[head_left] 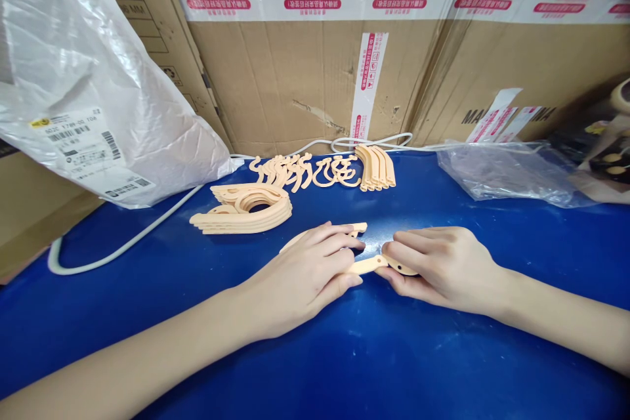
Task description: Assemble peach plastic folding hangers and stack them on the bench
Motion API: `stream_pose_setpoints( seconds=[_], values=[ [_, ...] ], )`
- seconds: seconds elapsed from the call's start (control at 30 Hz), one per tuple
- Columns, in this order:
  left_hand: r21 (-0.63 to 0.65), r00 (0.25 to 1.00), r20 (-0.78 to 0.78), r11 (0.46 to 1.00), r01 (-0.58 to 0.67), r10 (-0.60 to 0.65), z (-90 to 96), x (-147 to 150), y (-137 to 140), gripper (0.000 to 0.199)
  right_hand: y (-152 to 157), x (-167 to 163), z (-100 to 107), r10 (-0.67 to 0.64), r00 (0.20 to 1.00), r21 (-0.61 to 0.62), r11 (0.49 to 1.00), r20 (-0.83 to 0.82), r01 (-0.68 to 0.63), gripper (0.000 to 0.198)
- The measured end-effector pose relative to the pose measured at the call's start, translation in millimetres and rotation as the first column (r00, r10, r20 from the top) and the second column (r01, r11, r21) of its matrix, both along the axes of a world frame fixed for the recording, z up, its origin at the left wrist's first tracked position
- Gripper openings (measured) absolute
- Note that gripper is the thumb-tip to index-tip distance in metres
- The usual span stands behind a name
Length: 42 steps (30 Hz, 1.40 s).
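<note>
My left hand (315, 262) lies over a beige plastic hanger body (367, 266), its thumb and fingers closed on it. Parts of that body show at its upper edge and between thumb and fingers; the rest is hidden under the palm. To the right, my right hand (438, 262) pinches a short beige hanger arm (401, 267) with a dark hole in it. The arm's end meets the end of the body between the two hands. Whether they are joined I cannot tell.
Behind my left hand is a stack of beige hanger bodies (246, 216). Further back lie several beige hooks (290, 170) and hanger arms (377, 167). A white cable (123, 252), a plastic-wrapped parcel (98, 92), a clear bag (512, 174) and cardboard boxes (295, 72) border the blue table (344, 367).
</note>
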<state>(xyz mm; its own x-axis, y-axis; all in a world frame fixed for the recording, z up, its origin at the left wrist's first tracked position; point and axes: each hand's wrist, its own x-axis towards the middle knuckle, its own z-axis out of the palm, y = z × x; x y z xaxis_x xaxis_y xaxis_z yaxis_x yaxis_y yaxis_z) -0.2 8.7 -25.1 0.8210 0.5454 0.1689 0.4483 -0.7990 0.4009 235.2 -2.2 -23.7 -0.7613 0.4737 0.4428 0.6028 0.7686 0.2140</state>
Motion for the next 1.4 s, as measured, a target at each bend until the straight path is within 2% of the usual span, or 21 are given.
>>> stream_pose_setpoints(
  seconds=[0.43, 0.6, 0.67, 0.8, 0.9, 1.03, 1.13, 1.3, 1.4],
  values=[
    [0.035, 1.0, -0.009, 0.999, 0.018, -0.018, -1.5, -0.2, -0.4, 0.022, 3.3, 0.5, -2.6, 0.041, 0.999, -0.131, 0.991, 0.01, -0.039, 0.035],
    [-0.01, 1.0, 0.003, 1.0, -0.006, 0.006, 3.2, 0.6, -2.7, 0.02, 5.5, 3.1, -2.7, 0.073, 0.997, -0.199, 0.977, 0.0, -0.071, 0.032],
    [-0.072, 0.998, 0.033, 0.996, -0.06, 0.062, 5.1, 0.5, -2.5, 0.021, 6.1, 4.5, -0.3, 0.097, 0.995, -0.292, 0.952, 0.001, -0.092, 0.027],
    [-0.218, 0.962, 0.203, 0.966, -0.136, 0.181, 5.3, -1.6, 3.1, 0.02, 6.7, 6.3, 9.5, 0.129, 0.991, -0.514, 0.849, -0.027, -0.124, 0.004],
    [-0.276, 0.94, 0.286, 0.956, -0.104, 0.185, 5.1, -4.0, 9.8, 0.027, 8.5, 7.3, 18.1, 0.142, 0.987, -0.599, 0.785, -0.075, -0.158, 0.009],
    [-0.24, 0.943, 0.278, 0.964, -0.116, 0.182, 6.1, -6.1, 15.7, 0.031, 12.1, 9.3, 24.9, 0.14, 0.979, -0.664, 0.72, -0.147, -0.202, 0.019],
    [-0.237, 0.933, 0.292, 0.961, -0.144, 0.212, 4.4, -6.3, 17.1, 0.026, 14.6, 11.2, 25.2, 0.126, 0.976, -0.689, 0.693, -0.176, -0.213, 0.019],
    [-0.407, 0.852, 0.379, 0.892, -0.196, 0.36, -2.4, -5.1, 18.4, 0.012, 18.1, 13.1, 21.1, 0.107, 0.978, -0.7, 0.685, -0.177, -0.201, 0.027],
    [-0.426, 0.826, 0.399, 0.878, -0.22, 0.4, -4.7, -4.5, 18.3, 0.009, 18.7, 12.9, 19.0, 0.095, 0.978, -0.723, 0.661, -0.187, -0.203, 0.03]
  ],
)
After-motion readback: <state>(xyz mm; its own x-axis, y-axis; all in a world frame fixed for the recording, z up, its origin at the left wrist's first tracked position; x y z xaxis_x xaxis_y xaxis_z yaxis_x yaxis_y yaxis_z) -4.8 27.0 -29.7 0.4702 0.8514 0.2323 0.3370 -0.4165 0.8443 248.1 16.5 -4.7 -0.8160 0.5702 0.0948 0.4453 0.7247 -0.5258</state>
